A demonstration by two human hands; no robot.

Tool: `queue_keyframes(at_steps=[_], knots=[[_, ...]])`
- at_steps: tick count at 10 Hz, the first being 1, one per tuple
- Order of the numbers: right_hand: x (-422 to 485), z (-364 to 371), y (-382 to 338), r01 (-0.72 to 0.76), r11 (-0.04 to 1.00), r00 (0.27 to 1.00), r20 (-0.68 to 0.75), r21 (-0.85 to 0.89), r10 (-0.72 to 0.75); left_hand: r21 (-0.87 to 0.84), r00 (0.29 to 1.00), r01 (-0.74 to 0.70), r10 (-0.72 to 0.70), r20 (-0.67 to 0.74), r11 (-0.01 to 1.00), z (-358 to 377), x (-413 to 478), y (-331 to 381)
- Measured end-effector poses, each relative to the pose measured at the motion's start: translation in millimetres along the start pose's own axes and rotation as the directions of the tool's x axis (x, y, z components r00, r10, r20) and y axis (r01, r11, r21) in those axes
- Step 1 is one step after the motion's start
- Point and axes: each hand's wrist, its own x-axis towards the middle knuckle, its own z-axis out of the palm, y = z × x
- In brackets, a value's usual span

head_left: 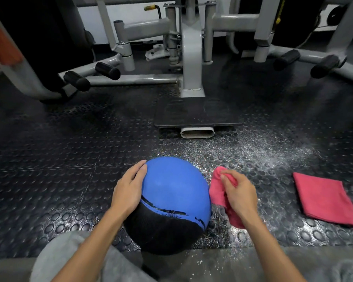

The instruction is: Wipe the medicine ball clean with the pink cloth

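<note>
The medicine ball (173, 192), blue on top and black below, rests on the studded floor mat just in front of my knees. My left hand (128, 190) lies flat against its left side, fingers spread over the blue part. My right hand (237, 193) grips a crumpled pink cloth (218, 190) close beside the ball's right side; whether the cloth touches the ball I cannot tell.
A second pink cloth (324, 198), folded flat, lies on the mat to the right. A grey gym machine (192, 64) with a black foot plate (198, 115) stands ahead, its padded bars low on both sides. White dust speckles the black rubber mat (69, 159).
</note>
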Motion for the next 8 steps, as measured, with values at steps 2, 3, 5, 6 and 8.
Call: queue_keyframes(at_steps=[2, 3, 5, 6, 8], knots=[[5, 0, -8, -0.006, 1.000, 1.000, 0.021, -0.001, 0.006, -0.046, 0.994, -0.079, 0.082, 0.074, 0.996, -2, -3, -2], [9, -2, -6, -0.007, 0.999, 1.000, 0.020, -0.047, 0.008, -0.017, 0.991, -0.090, 0.091, 0.093, 0.996, 1, 0, 2], [9, -3, 9, 0.028, 0.950, 0.970, 0.238, -0.312, 0.050, -0.026, 0.989, -0.088, 0.090, 0.117, 0.996, -3, 2, 1], [-3, -10, 14, 0.059, 0.952, 0.972, 0.235, -0.301, 0.015, -0.010, 0.987, -0.102, 0.102, 0.124, 0.995, -4, 0, 0], [-62, -61, 96, -0.023, 0.874, 1.000, 0.007, -0.486, 0.030, -0.191, 0.990, -0.080, 0.100, 0.100, 0.978, -6, -5, -1]])
